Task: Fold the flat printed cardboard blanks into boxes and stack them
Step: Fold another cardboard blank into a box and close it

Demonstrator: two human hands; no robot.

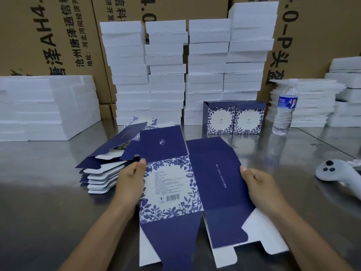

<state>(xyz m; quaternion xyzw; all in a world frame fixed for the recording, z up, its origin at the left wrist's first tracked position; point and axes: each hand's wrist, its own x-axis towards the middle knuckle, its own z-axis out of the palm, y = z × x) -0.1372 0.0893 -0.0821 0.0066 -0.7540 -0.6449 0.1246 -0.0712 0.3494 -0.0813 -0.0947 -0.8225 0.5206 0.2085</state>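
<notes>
Steel table (48,182) under blanks (103,173), boxes (233,118), bottle (284,112)

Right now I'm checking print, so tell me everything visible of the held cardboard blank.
The cardboard blank is thin card, navy outside, white inside, with a white floral-bordered panel carrying small text and a barcode. Nearly flat, bent along a centre crease, flaps spread top and bottom. The left hand grips its left edge, the right hand its right edge, over the metal table.
</notes>
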